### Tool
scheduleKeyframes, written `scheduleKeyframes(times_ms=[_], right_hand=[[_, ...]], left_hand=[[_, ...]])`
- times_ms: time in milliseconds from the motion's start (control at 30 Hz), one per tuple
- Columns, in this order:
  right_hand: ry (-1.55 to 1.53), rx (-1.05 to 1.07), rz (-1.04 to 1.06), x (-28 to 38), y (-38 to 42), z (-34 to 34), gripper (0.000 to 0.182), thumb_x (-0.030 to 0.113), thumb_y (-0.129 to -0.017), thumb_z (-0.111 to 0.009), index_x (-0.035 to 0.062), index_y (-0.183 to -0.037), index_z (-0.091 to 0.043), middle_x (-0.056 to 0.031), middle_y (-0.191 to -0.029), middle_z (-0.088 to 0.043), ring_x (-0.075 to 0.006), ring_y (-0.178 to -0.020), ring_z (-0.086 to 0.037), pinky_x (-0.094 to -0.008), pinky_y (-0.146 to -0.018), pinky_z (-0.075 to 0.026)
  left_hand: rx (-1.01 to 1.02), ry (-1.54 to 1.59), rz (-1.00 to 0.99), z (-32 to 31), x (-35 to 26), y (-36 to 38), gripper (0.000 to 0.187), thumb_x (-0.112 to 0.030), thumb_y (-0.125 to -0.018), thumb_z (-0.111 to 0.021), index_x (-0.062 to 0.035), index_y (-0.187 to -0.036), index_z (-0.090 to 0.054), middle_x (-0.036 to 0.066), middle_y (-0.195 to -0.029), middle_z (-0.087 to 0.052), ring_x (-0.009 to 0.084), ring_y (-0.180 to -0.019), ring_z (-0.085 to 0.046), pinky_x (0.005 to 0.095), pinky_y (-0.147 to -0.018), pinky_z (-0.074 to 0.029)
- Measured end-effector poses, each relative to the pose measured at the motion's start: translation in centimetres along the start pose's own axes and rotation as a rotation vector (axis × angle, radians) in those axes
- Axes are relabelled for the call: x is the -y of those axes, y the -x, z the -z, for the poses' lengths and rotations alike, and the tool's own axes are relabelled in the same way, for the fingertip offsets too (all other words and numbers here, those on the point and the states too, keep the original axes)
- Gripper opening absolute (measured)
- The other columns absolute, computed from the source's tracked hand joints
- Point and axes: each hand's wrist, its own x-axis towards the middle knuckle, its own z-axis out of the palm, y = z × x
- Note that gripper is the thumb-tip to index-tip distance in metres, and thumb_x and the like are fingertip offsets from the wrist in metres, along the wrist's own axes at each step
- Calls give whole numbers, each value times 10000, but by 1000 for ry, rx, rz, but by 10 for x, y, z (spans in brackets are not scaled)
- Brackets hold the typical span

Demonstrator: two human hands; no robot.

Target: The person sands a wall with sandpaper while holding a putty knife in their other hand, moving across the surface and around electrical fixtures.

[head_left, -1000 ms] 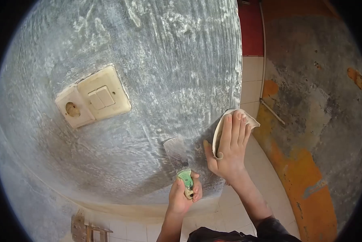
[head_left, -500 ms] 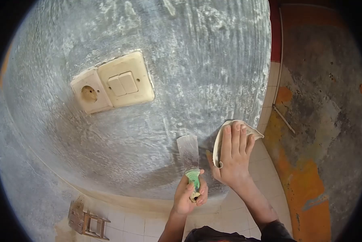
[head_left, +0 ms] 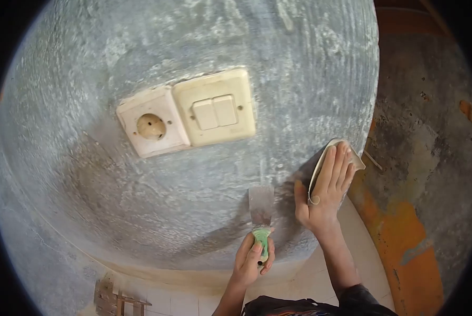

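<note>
My left hand (head_left: pixel 254 257) is closed around the green handle of a putty knife (head_left: pixel 261 208), its flat metal blade pointing up in front of the wall. My right hand (head_left: pixel 328 195) lies with its fingers stretched over a curled, pale sheet of sandpaper (head_left: pixel 356 159), pressing it against the grey, streaky wall (head_left: pixel 194 195) close to the right-hand corner. The thumb is spread to the left, and part of the sheet is hidden under the fingers.
A cream double light switch (head_left: pixel 215 111) and a socket (head_left: pixel 152 126) sit on the wall, upper left of my hands. At bottom left stands a small wooden stool (head_left: pixel 122 303) on white floor tiles. Beyond the corner is a grey surface with orange patches (head_left: pixel 412 253).
The view has shifted, so the switch and socket appear larger and further right. My right hand and the sandpaper have moved up and nearer the switch. The putty knife stays in my left hand.
</note>
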Motion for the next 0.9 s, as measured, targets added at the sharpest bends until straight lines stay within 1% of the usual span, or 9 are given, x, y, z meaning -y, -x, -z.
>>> scheduleKeyframes(times_ms=[67,267,300,500,600,767,800,833,900], right_hand=[[29,32,-27,7,21,-12,838,294,-787,-601,-112,-1397,-195,-321,-1452,-177,-455,-1378,-97,-584,-1082,-32],[-53,106,-36,35,167,-75,866,313,-769,-612,-149,-1372,-195,-356,-1437,-160,-486,-1368,-75,-623,-1063,-18],[-46,129,-85,34,165,-75,867,309,-765,-615,-150,-1369,-195,-363,-1436,-148,-490,-1368,-68,-613,-1067,-24],[-15,-66,-153,42,30,-27,783,214,-796,-577,-124,-1387,-191,-327,-1453,-164,-452,-1378,-105,-568,-1088,-40],[60,-87,-147,42,48,-40,804,228,-791,-579,-131,-1388,-177,-331,-1447,-178,-458,-1371,-129,-565,-1091,-46],[22,28,-113,46,140,-70,849,275,-774,-587,-155,-1376,-170,-351,-1442,-160,-471,-1374,-95,-564,-1094,-36],[29,26,-111,40,136,-68,849,275,-774,-587,-155,-1376,-170,-351,-1442,-160,-471,-1374,-95,-564,-1094,-36],[34,14,-119,38,117,-60,845,273,-777,-586,-150,-1379,-170,-349,-1445,-155,-469,-1375,-94,-563,-1094,-35],[20,-40,-128,31,71,-42,840,270,-783,-587,-132,-1390,-168,-338,-1455,-140,-463,-1376,-94,-561,-1095,-32]], left_hand=[[80,112,-27,8,-6,0,531,-357,-968,-427,53,-1297,-357,68,-840,-501,106,-497,-472,217,-358,-345],[137,0,-70,27,-18,2,518,-322,-980,-401,61,-1317,-314,70,-844,-485,107,-503,-473,214,-388,-374],[157,-9,-65,31,-19,3,497,-306,-987,-381,61,-1315,-313,73,-843,-484,103,-504,-472,212,-396,-375],[232,-39,3,46,-22,1,486,-301,-990,-369,56,-1315,-309,79,-851,-479,103,-510,-474,212,-402,-373],[256,-29,-15,47,-23,2,429,-257,-999,-355,30,-1314,-305,80,-872,-475,77,-581,-450,204,-464,-377],[292,-10,-42,47,-17,0,436,-254,-998,-357,37,-1318,-304,76,-863,-474,73,-562,-427,203,-466,-369],[284,-10,-59,47,-16,-1,437,-252,-997,-359,40,-1318,-304,77,-863,-474,73,-556,-421,204,-465,-367],[268,-36,-56,47,-15,-1,494,-311,-985,-390,64,-1296,-306,79,-888,-472,108,-543,-486,217,-406,-382],[253,-48,-60,44,-14,-3,494,-316,-987,-384,63,-1293,-308,76,-883,-476,107,-537,-484,217,-405,-378]])
